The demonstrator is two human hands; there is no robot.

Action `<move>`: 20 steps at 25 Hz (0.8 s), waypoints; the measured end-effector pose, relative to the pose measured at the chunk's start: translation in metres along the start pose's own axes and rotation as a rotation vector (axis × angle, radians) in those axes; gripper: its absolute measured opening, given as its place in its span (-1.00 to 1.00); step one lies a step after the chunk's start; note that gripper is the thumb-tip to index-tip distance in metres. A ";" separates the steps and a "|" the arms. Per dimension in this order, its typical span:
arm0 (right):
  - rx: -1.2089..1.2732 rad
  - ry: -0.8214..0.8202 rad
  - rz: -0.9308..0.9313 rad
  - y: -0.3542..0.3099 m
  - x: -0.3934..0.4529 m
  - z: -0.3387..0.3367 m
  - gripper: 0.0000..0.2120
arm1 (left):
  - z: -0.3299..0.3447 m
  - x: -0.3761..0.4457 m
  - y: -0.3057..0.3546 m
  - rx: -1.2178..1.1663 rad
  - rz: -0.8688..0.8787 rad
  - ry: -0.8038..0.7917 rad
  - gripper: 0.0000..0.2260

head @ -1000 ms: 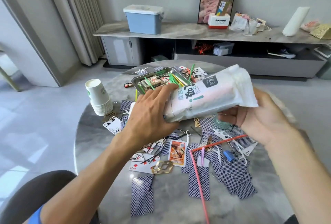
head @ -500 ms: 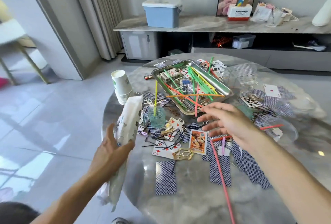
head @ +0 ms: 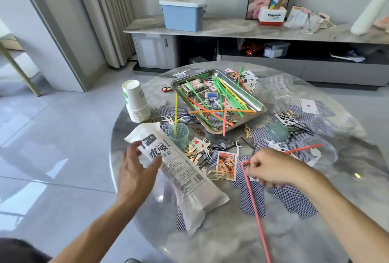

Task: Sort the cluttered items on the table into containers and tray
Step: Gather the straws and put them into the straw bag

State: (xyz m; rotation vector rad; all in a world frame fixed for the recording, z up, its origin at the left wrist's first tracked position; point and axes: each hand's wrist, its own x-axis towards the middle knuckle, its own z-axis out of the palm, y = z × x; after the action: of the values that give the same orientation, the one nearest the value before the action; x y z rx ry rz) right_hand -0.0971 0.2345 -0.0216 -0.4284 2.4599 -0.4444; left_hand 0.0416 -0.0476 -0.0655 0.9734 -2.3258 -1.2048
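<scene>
On the round marble surface (head: 221, 239) a long white packet (head: 179, 170) of straws lies slantwise near the left edge, its top end by a stack of paper cups (head: 135, 102). The left hand (head: 136, 170) rests against the packet's upper part, fingers spread and fairly straight, thumb lying over the printed label; it does not clasp it. The right hand (head: 271, 168) hovers low over the blue-backed cards (head: 292, 197), fingers curled, pinching the bent top of a pink straw (head: 254, 206) whose long stem runs toward the near edge. The two hands are well apart, with a small orange card (head: 226, 164) and a gold clip (head: 213, 175) lying between them.

Behind them a steel tray (head: 252, 98) holds green, yellow, orange and pink straws, some cards and white floss picks; a few straws stick out over its rim. Just beside the packet stands a teal cup (head: 179, 136) with a yellow straw (head: 176, 107) leaning upright in it. A second teal cup (head: 277, 131) lies to the right of the tray, near black hairpins (head: 299, 131). A clear ribbed box (head: 275, 90) sits beyond the tray's right side, and clear lids (head: 324, 151) lie near the right edge. More cards, face up and face down, are scattered all round.
</scene>
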 end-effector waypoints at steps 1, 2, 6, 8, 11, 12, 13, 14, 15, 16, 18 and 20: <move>-0.089 -0.054 0.057 0.006 0.001 0.007 -0.72 | 0.000 0.007 0.012 -0.036 0.089 0.040 -0.63; -0.169 -0.085 0.088 0.009 0.001 0.017 -0.70 | 0.001 0.016 0.027 -0.069 0.138 0.041 -0.72; -0.225 -0.094 0.097 0.009 0.006 0.042 -0.78 | 0.024 0.078 0.075 0.050 0.221 -0.084 -0.90; -0.265 -0.057 0.082 0.006 0.007 0.039 -0.78 | 0.043 0.111 0.085 0.165 0.254 -0.118 -0.91; -0.309 0.049 -0.023 0.010 0.010 0.024 -0.73 | 0.073 0.149 0.075 0.305 0.213 -0.179 -0.89; -0.283 0.102 -0.063 0.014 0.014 0.014 -0.74 | 0.083 0.159 0.067 0.375 0.196 -0.205 -0.88; -0.261 0.147 -0.092 0.021 0.019 0.002 -0.76 | 0.092 0.169 0.060 0.428 0.168 -0.222 -0.87; -0.244 0.176 -0.110 0.029 0.024 -0.010 -0.79 | 0.099 0.178 0.054 0.445 0.113 -0.222 -0.86; -0.229 0.194 -0.123 0.038 0.031 -0.020 -0.82 | 0.103 0.187 0.050 0.430 0.042 -0.218 -0.84; -0.227 0.204 -0.128 0.046 0.036 -0.026 -0.85 | 0.104 0.195 0.049 0.398 -0.019 -0.209 -0.82; -0.287 0.181 -0.109 0.058 0.044 -0.026 -0.85 | 0.104 0.204 0.046 0.360 -0.074 -0.188 -0.84; -0.350 0.155 -0.053 0.067 0.050 -0.018 -0.79 | 0.105 0.208 0.043 0.398 -0.055 -0.163 -0.83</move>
State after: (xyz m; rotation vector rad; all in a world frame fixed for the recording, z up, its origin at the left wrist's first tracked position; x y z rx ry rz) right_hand -0.1606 0.2785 -0.0601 -0.6227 2.6901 -0.0661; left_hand -0.1830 -0.1172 -0.0927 1.1058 -2.7528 -0.8828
